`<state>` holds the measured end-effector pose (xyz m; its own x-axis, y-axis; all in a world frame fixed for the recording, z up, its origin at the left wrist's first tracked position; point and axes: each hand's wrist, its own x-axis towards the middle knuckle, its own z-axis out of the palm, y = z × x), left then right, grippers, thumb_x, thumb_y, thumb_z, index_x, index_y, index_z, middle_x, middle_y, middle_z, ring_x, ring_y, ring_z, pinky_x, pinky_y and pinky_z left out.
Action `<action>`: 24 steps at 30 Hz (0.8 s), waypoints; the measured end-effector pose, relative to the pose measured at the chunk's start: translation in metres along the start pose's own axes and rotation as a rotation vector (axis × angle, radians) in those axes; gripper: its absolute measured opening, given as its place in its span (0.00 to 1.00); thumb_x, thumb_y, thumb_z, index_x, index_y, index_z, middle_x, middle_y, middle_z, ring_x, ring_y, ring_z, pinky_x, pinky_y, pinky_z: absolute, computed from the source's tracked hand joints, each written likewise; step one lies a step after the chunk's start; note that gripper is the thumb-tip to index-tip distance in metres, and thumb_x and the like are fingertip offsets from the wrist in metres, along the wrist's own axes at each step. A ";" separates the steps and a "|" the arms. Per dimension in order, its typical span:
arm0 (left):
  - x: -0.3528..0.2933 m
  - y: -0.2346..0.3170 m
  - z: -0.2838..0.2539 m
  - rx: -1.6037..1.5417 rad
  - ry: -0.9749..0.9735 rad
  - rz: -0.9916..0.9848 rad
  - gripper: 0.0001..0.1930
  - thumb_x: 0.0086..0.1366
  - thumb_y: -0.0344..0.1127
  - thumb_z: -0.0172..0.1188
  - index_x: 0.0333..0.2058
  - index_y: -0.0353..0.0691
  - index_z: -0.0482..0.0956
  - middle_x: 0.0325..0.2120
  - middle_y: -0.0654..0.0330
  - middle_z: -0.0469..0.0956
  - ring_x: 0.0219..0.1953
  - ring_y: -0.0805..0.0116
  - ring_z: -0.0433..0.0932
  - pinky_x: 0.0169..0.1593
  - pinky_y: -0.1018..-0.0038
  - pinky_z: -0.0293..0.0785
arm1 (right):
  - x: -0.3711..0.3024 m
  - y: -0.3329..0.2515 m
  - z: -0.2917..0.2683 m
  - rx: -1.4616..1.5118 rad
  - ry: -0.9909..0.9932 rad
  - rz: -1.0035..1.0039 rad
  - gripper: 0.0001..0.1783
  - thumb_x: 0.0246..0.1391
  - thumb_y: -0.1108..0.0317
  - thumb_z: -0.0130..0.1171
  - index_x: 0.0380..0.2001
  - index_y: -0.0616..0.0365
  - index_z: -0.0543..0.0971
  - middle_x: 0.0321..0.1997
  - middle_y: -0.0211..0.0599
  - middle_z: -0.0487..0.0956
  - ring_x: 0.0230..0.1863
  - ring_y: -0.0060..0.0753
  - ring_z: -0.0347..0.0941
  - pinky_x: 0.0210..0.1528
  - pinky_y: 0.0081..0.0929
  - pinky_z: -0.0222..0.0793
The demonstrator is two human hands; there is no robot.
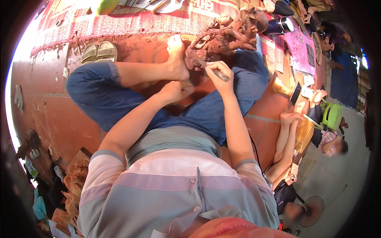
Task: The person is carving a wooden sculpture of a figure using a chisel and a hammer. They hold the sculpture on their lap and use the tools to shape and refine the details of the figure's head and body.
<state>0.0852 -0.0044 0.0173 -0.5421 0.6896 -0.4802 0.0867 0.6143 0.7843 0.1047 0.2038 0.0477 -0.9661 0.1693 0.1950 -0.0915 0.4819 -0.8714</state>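
Reddish-brown carving (222, 39) (intricate, knobbly), slanting across the view, slim tool (221, 75), tilted, tip by the carving's lower end

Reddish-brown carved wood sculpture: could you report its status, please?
Right hand: holding brown-handled tool at sculpture. Left hand: curled, contents unclear. Bare foot beside sculpture.

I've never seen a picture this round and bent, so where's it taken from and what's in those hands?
It's one view from a wide fisheye camera worn on a person's head, looking down; the lens bends straight edges. The hands are the person's own, and bare. The right hand grips a slim, bladed tool, its blade end at a reddish-brown carving. The left hand is curled; whether it holds anything is unclear. On the tiled floor lie sandals and a red patterned mat.
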 end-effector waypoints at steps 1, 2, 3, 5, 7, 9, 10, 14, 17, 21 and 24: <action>0.000 -0.005 0.001 0.023 0.029 0.045 0.19 0.57 0.32 0.57 0.49 0.42 0.77 0.42 0.48 0.78 0.46 0.52 0.77 0.51 0.64 0.71 | -0.004 0.001 -0.004 -0.004 0.016 0.006 0.04 0.45 0.76 0.64 0.24 0.63 0.78 0.30 0.36 0.80 0.34 0.27 0.77 0.40 0.21 0.69; 0.000 -0.013 0.006 0.047 0.058 0.090 0.19 0.57 0.33 0.58 0.49 0.42 0.78 0.43 0.49 0.78 0.46 0.52 0.77 0.51 0.64 0.72 | -0.012 0.001 -0.011 -0.008 0.032 0.011 0.04 0.45 0.76 0.64 0.24 0.63 0.78 0.30 0.36 0.80 0.34 0.27 0.77 0.40 0.22 0.70; 0.003 -0.018 0.009 0.067 0.087 0.140 0.19 0.57 0.33 0.58 0.49 0.42 0.78 0.43 0.49 0.78 0.45 0.52 0.77 0.50 0.64 0.72 | -0.017 -0.002 -0.019 -0.024 0.054 0.058 0.04 0.45 0.77 0.64 0.25 0.64 0.78 0.29 0.36 0.80 0.34 0.25 0.76 0.40 0.21 0.70; 0.015 -0.018 0.009 0.090 0.240 0.250 0.21 0.57 0.34 0.58 0.50 0.40 0.76 0.47 0.49 0.76 0.51 0.52 0.74 0.54 0.63 0.70 | -0.028 -0.002 -0.036 0.004 0.099 0.171 0.03 0.46 0.79 0.63 0.24 0.64 0.78 0.31 0.36 0.80 0.35 0.21 0.75 0.40 0.19 0.69; 0.037 -0.012 0.006 0.229 0.453 0.363 0.24 0.57 0.36 0.58 0.53 0.38 0.73 0.53 0.49 0.71 0.57 0.52 0.68 0.58 0.61 0.66 | -0.034 -0.002 -0.043 0.094 0.162 0.218 0.03 0.48 0.79 0.62 0.24 0.65 0.78 0.32 0.35 0.80 0.36 0.20 0.75 0.41 0.18 0.69; 0.060 -0.002 0.004 0.493 0.725 0.464 0.28 0.58 0.40 0.58 0.56 0.35 0.68 0.59 0.49 0.63 0.64 0.51 0.59 0.63 0.58 0.59 | -0.037 -0.008 -0.047 0.147 0.224 0.242 0.03 0.48 0.79 0.62 0.24 0.65 0.77 0.33 0.35 0.80 0.37 0.20 0.75 0.41 0.18 0.69; 0.066 -0.002 0.012 0.572 0.692 0.367 0.30 0.59 0.41 0.57 0.58 0.34 0.66 0.61 0.48 0.60 0.65 0.51 0.55 0.64 0.57 0.55 | -0.040 -0.008 -0.047 0.152 0.223 0.259 0.03 0.49 0.79 0.62 0.25 0.65 0.78 0.35 0.36 0.80 0.38 0.20 0.74 0.43 0.18 0.69; 0.057 0.014 0.034 0.855 0.444 0.221 0.37 0.60 0.49 0.54 0.62 0.31 0.58 0.65 0.48 0.52 0.68 0.50 0.47 0.68 0.54 0.43 | -0.051 0.004 -0.049 0.133 0.227 0.222 0.03 0.51 0.79 0.62 0.28 0.63 0.78 0.38 0.38 0.80 0.40 0.21 0.74 0.47 0.19 0.69; 0.048 0.009 0.054 0.914 -0.059 0.383 0.30 0.59 0.48 0.55 0.56 0.34 0.68 0.55 0.47 0.68 0.61 0.53 0.63 0.65 0.55 0.50 | -0.051 0.002 -0.046 0.117 0.232 0.216 0.03 0.51 0.79 0.62 0.28 0.64 0.78 0.39 0.38 0.80 0.40 0.20 0.73 0.47 0.19 0.69; 0.030 -0.010 0.063 0.581 -0.377 0.234 0.18 0.58 0.41 0.55 0.45 0.41 0.78 0.38 0.52 0.81 0.44 0.54 0.79 0.51 0.59 0.71 | -0.047 0.000 -0.042 0.162 0.265 0.212 0.03 0.48 0.79 0.63 0.25 0.64 0.78 0.36 0.34 0.80 0.38 0.21 0.74 0.43 0.19 0.70; 0.006 -0.001 0.022 0.469 -0.190 0.128 0.17 0.59 0.38 0.54 0.47 0.49 0.78 0.40 0.50 0.79 0.44 0.51 0.78 0.48 0.59 0.73 | -0.050 0.004 -0.041 0.142 0.278 0.166 0.03 0.48 0.79 0.63 0.25 0.64 0.78 0.36 0.35 0.80 0.37 0.21 0.75 0.42 0.19 0.70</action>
<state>0.1004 0.0075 0.0044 -0.3456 0.8008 -0.4892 0.5309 0.5967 0.6018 0.1629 0.2322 0.0532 -0.8698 0.4722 0.1429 0.0102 0.3069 -0.9517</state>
